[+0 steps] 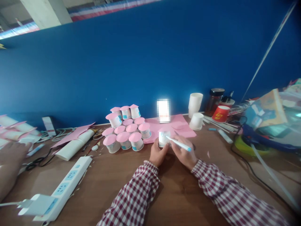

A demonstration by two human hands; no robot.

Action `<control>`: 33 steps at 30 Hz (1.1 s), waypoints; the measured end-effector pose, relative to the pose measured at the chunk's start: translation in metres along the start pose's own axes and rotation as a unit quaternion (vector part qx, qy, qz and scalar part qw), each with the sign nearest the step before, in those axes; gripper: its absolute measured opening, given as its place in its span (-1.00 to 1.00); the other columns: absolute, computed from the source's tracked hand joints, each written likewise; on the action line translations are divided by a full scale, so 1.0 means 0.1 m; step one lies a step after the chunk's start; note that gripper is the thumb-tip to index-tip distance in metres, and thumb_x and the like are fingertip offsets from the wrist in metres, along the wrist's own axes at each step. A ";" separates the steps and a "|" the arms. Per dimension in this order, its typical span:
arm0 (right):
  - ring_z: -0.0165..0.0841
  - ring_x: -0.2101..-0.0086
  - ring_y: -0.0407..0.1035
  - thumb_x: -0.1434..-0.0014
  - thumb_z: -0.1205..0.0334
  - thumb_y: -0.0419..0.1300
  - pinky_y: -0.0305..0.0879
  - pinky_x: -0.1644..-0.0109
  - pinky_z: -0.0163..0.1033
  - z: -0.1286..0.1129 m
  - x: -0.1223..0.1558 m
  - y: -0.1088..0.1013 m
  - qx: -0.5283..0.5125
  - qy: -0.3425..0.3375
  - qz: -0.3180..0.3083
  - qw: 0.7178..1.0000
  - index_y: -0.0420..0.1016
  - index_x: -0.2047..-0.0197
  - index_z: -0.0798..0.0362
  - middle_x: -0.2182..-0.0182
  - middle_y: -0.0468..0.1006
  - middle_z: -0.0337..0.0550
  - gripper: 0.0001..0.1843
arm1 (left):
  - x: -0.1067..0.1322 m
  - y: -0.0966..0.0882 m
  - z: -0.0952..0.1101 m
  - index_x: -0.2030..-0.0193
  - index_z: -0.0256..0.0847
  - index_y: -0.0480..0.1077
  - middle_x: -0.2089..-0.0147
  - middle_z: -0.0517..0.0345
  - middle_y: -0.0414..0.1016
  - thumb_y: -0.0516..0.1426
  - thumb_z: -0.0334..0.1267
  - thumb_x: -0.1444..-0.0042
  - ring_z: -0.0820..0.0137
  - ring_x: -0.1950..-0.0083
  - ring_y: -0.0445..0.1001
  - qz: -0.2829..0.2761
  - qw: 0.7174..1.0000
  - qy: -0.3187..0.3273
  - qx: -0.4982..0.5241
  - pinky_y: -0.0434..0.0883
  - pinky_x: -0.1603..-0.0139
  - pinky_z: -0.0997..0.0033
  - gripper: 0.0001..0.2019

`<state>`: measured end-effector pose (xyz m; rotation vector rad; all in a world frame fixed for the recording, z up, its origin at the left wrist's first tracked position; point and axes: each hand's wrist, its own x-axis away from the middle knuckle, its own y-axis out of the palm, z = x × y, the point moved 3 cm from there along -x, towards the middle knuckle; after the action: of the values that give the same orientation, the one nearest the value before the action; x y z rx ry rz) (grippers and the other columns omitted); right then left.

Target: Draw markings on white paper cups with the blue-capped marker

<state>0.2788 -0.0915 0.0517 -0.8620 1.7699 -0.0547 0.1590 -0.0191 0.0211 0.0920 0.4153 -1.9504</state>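
My left hand (158, 153) grips a white paper cup (164, 138) with a pale pink top, just above the table. In my right hand (184, 152) is a white marker pen (180, 143) with a light blue end, its other end against or close to the cup's side. Whether the tip touches cannot be made out. Behind the cup lies a sheet of pink paper (152, 127). To the left stand several paper cups with pink cone tops (123, 137), some stacked on others and some with blue marks on their sides.
A power strip (70, 182) with a plugged-in charger (39, 204) lies at left, near another person's hand (14, 153). A white cup stack (195, 105), an upturned cup (196, 121) and a red cup (220, 113) stand right. A black cable (246, 166) crosses the right side.
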 end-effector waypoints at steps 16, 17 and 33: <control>-0.29 0.25 0.44 -0.21 0.28 0.05 0.37 0.13 -0.16 0.00 0.01 0.00 -0.001 -0.002 -0.010 1.000 0.40 0.17 0.07 0.30 0.55 -0.07 -0.84 | -0.01 -0.01 -0.03 0.01 -0.29 0.33 0.11 0.00 0.47 0.14 -0.16 -0.03 0.31 0.10 0.43 0.012 1.000 -0.015 -0.008 0.34 0.04 0.31 -0.61; -0.29 0.26 0.44 -0.21 0.28 0.05 0.37 0.13 -0.16 0.00 0.01 0.00 -0.002 -0.001 -0.011 1.000 0.40 0.17 0.07 0.30 0.55 -0.07 -0.84 | -0.01 -0.01 -0.03 0.01 -0.29 0.33 0.11 0.00 0.47 0.14 -0.16 -0.03 0.31 0.10 0.43 0.012 1.000 -0.016 -0.008 0.34 0.04 0.31 -0.61; -0.33 0.30 0.42 -0.18 0.27 0.07 0.37 0.17 -0.23 0.01 0.00 -0.04 -0.006 0.035 0.015 0.999 0.39 0.23 0.08 0.34 0.52 -0.10 -0.88 | -0.02 -0.01 -0.05 0.06 -0.32 0.35 0.14 -0.02 0.49 0.15 -0.13 -0.01 0.28 0.14 0.46 0.026 0.996 -0.063 0.059 0.38 0.08 0.29 -0.62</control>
<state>0.2817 -0.0942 0.0537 -0.8516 1.8505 -0.0555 0.1581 -0.0150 0.0176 0.0541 0.2116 -1.9171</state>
